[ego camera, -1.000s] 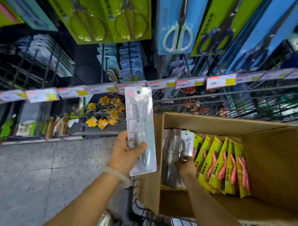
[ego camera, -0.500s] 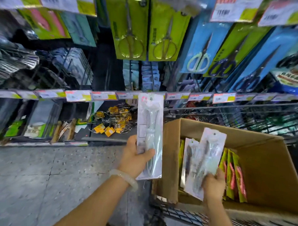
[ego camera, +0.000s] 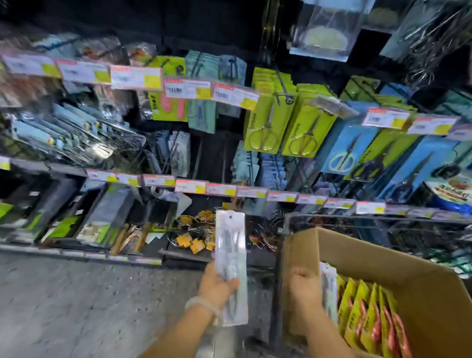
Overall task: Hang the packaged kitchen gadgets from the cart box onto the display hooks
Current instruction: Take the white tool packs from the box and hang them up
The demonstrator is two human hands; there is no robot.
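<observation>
My left hand (ego camera: 216, 286) grips the lower part of a long clear package (ego camera: 230, 255) with a metal gadget inside and holds it upright in front of the bottom shelf. At the left wall of the cardboard box (ego camera: 361, 254) is my right hand (ego camera: 304, 288), fingers curled, against a second clear package (ego camera: 328, 291) that stands edge-on inside the box. Motion blur hides that grip. Several yellow packages with red gadgets (ego camera: 372, 320) stand in a row in the box. Display hooks (ego camera: 283, 95) carry packaged scissors above.
Price-tag rails (ego camera: 221, 190) run across the shelves at two heights. Yellow-tagged wire items (ego camera: 193, 240) lie on the bottom shelf behind the held package. The wire cart rim (ego camera: 376, 218) surrounds the box. Grey speckled floor (ego camera: 61, 306) fills the lower left.
The camera has tilted up, showing more shelving. My right hand has come down from holding its package raised to the box's left wall. My left hand still holds its package upright.
</observation>
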